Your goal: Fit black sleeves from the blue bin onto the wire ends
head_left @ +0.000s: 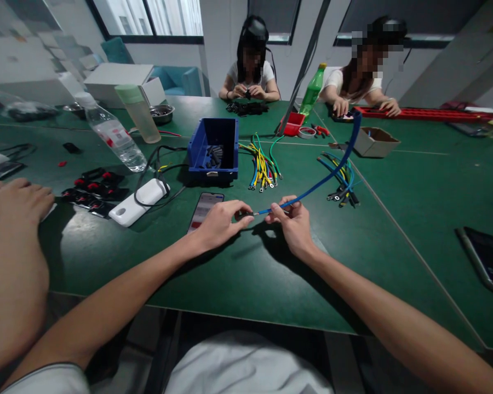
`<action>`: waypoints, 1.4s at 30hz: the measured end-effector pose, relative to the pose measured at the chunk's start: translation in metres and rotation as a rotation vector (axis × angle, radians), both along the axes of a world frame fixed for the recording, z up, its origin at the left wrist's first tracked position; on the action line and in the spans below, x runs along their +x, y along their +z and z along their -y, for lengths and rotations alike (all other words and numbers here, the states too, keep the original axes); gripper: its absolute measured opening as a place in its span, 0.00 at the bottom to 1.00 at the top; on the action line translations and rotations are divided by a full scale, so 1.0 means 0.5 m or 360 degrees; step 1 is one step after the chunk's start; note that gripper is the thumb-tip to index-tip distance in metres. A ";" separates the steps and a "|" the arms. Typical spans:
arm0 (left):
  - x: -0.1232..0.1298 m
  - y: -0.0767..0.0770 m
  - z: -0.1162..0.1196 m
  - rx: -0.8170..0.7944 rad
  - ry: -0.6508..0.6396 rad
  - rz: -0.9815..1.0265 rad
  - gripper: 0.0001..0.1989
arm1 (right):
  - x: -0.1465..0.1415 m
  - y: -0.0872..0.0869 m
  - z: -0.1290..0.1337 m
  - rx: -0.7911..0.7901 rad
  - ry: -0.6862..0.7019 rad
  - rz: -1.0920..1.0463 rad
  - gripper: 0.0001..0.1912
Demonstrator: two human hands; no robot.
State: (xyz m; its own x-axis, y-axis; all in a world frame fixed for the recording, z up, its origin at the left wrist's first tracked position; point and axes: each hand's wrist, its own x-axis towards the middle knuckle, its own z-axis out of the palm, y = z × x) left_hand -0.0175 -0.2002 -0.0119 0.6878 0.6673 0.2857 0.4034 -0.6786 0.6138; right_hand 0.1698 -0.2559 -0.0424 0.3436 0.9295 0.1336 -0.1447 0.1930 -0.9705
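Note:
A blue wire point(324, 179) runs through the closed fingers of my right hand point(292, 221), its long free end curving up to the right. Its metal-tipped end points at my left hand point(222, 221), whose thumb and fingers pinch a small black sleeve point(246, 215). The wire's tip meets or nearly touches the sleeve; I cannot tell if it is inside. Beyond my hands stands a blue bin point(212, 174) with black sleeves point(214, 156) in it. Yellow, green and blue wires with ring terminals point(263, 167) lie beside it. Another wire bundle point(343, 180), some ends black-sleeved, lies farther right.
A phone point(205, 210) lies by my left hand, near a white power bank point(139, 202) with a black cable. A water bottle point(117, 134) stands left; another phone point(487, 257) lies right. A neighbour's arm point(16, 262) rests at left. Two people point(250, 76) sit opposite.

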 end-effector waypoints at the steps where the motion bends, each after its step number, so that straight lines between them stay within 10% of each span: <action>1: 0.000 0.000 0.000 0.0008 0.0001 0.0001 0.10 | 0.001 0.000 0.000 -0.0001 -0.0006 -0.0009 0.15; 42: 0.004 -0.012 -0.006 -0.0097 0.0090 0.0101 0.08 | 0.003 0.001 0.003 -0.0110 0.0026 -0.0077 0.17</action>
State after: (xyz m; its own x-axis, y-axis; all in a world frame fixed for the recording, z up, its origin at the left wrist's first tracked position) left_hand -0.0156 -0.1970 -0.0180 0.6301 0.7222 0.2853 0.3991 -0.6164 0.6789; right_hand 0.1710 -0.2575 -0.0418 0.3327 0.9416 0.0527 -0.1945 0.1232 -0.9731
